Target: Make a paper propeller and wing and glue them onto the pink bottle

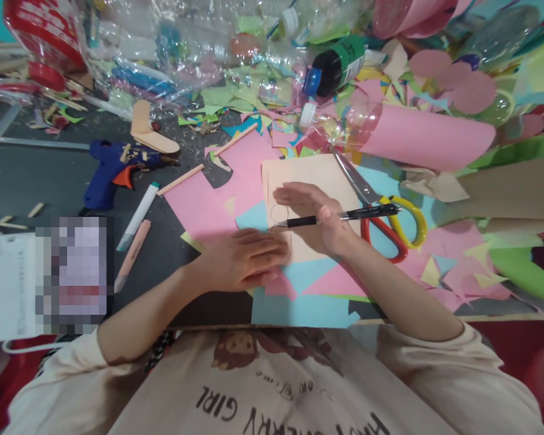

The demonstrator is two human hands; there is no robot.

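A sheet of peach paper (317, 172) lies before me with a thin drawn outline near its left edge. My left hand (249, 257) rests flat on that edge, its fingers stretched out and partly covering the outline. Over the middle of the sheet, my right hand (317, 211) is turned on its side with its fingers straight. A black pen (367, 211) is caught under its thumb, tip pointing left toward the outline. Scissors (394, 226) with red and yellow handles lie beside my right wrist. Pink paper (190, 205) and light blue paper (299, 311) spread underneath.
To the left lie a blue glue gun (113, 169), a teal-capped marker (138, 217) and a peach marker (133, 254). A pink-wrapped plastic bottle (430, 136), a dark bottle (338, 66) and paper scraps crowd the back. A white power bank (9, 284) sits at the left edge.
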